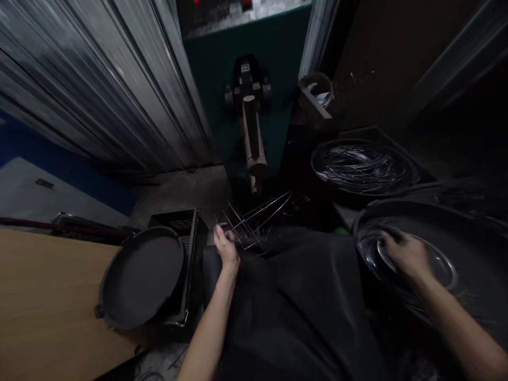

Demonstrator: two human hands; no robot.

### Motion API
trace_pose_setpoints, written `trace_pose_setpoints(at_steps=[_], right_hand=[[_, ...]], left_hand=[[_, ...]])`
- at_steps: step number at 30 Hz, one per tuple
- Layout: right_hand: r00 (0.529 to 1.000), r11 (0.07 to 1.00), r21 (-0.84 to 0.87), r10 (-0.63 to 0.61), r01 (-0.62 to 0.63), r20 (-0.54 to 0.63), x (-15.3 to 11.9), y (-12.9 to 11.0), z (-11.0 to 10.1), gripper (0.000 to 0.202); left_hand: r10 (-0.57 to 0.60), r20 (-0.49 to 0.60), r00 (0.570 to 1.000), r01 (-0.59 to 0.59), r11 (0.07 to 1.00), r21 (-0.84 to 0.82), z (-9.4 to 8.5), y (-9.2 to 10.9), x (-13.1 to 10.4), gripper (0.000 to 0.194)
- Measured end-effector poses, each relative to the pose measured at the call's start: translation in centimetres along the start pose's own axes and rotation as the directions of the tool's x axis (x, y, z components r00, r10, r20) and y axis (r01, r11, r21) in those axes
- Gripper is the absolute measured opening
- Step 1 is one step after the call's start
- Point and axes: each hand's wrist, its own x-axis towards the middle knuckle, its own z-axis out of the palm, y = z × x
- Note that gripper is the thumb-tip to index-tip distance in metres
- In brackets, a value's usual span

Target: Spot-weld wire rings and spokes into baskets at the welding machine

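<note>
My left hand is closed on the left end of a thin metal wire frame. The frame has crossing wires and a long loop that reaches up to the right, above my dark apron. At the right, my right hand reaches into a large dark round basin. Its fingers are smeared by motion and touch or overlap a shiny wire ring there. Whether they grip the ring cannot be made out. More curved wires lie under and around that hand.
Ahead stands a green machine with a projecting metal arm. A second basin of bent wires is at the right. At the left, a round black tray rests over a crate beside a brown board.
</note>
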Motion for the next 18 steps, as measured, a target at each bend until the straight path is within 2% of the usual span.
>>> trace_pose_setpoints(at_steps=[1, 4, 6, 8, 12, 18], right_hand=[[0.999, 0.993, 0.112, 0.027, -0.031, 0.04, -1.3, -3.1, 1.4, 0.035], [0.963, 0.902, 0.428, -0.067, -0.053, 0.261, -5.4, -11.8, 5.6, 0.049], [0.926, 0.84, 0.528, -0.096, -0.122, 0.366, -7.3, -16.1, 7.9, 0.055], [0.909, 0.808, 0.569, -0.111, -0.153, 0.402, -8.3, -19.1, 9.3, 0.057], [0.902, 0.747, 0.641, -0.137, -0.177, 0.408, -8.9, -22.2, 10.6, 0.054], [0.888, 0.593, 0.737, -0.079, -0.323, 0.453, -9.2, -23.7, 11.5, 0.054]], left_hand=[[0.004, 0.007, 1.0, -0.004, 1.0, -0.002, 0.1, 0.1, 0.0, 0.047], [0.019, 0.004, 1.0, -0.019, 1.0, 0.005, 0.2, 0.5, 0.0, 0.042], [0.029, 0.0, 1.0, -0.029, 0.999, 0.021, 0.0, 0.6, 0.1, 0.041], [0.032, -0.002, 0.999, -0.032, 0.999, 0.027, -0.4, 0.8, 0.3, 0.039], [0.031, -0.003, 1.0, -0.031, 0.999, 0.037, -1.0, 0.7, 1.0, 0.037], [0.029, 0.018, 0.999, -0.031, 0.995, 0.093, -0.8, 0.5, 2.1, 0.04]])
